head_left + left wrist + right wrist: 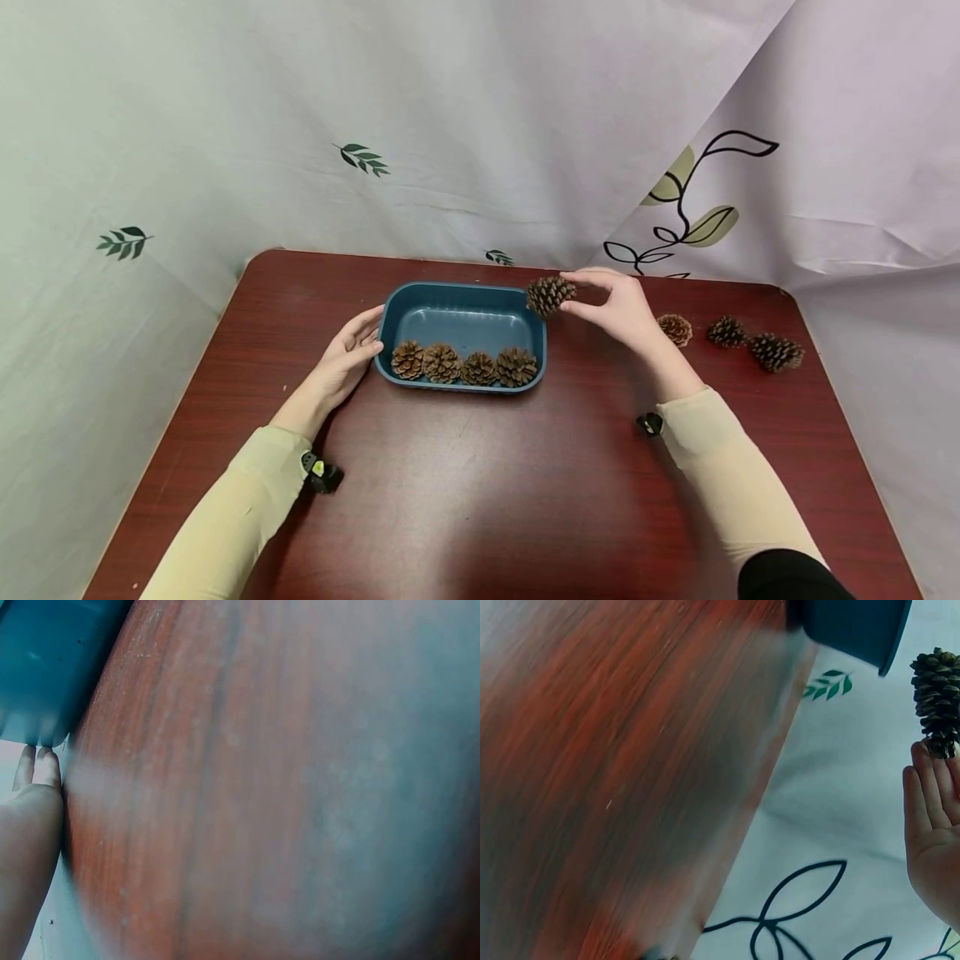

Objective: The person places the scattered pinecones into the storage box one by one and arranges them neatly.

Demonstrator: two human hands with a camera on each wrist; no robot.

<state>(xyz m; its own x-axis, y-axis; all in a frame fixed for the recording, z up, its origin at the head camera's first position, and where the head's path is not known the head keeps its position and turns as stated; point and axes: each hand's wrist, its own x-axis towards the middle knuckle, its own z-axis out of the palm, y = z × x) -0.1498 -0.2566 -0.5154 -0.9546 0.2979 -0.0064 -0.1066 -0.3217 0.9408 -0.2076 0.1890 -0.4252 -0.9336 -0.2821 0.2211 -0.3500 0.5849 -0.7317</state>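
A dark pine cone (551, 296) is pinched between the thumb and fingers of my right hand (618, 308), over the right end of a blue rectangular bin (468, 292). In the right wrist view the cone (937, 697) stands out beyond the fingertips. Several brown pine cones (442, 364) lie in a row along the bin's near side. At the bin's left end rests my left hand (347, 358), with thumb and fingers touching the wall and rim. The left wrist view shows its fingers (46, 766) fairly straight against the bin (52, 667).
To the right, beyond the right wrist, lie a lighter brown pine cone (675, 330) and two darker ones, the small cone (726, 332) and the larger cone (776, 352). The reddish-brown table (480, 483) meets a pale leaf-patterned cloth (450, 167) behind the bin.
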